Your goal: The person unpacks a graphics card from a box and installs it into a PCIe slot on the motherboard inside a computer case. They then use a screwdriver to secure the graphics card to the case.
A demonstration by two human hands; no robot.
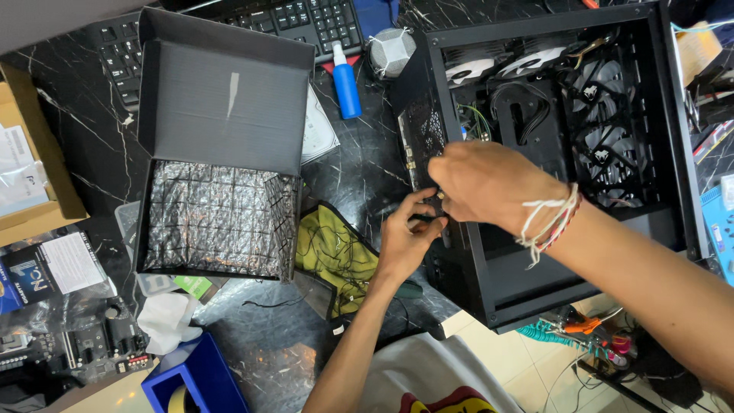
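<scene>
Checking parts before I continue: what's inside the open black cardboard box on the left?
Inside the black cardboard box lies a silvery anti-static bag filling the tray. Whatever the bag holds, or what lies beneath it, is covered.

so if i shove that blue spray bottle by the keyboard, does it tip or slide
The blue spray bottle lies on its side, so it can hardly tip; being round, it would probably roll. It looks like light plastic, and the polished marble-look desk should let it skid easily.

2 hands [459,206], 1 computer case [566,252], 1 open box [218,145], 1 keyboard [290,19], 1 spray bottle [345,82].
</scene>
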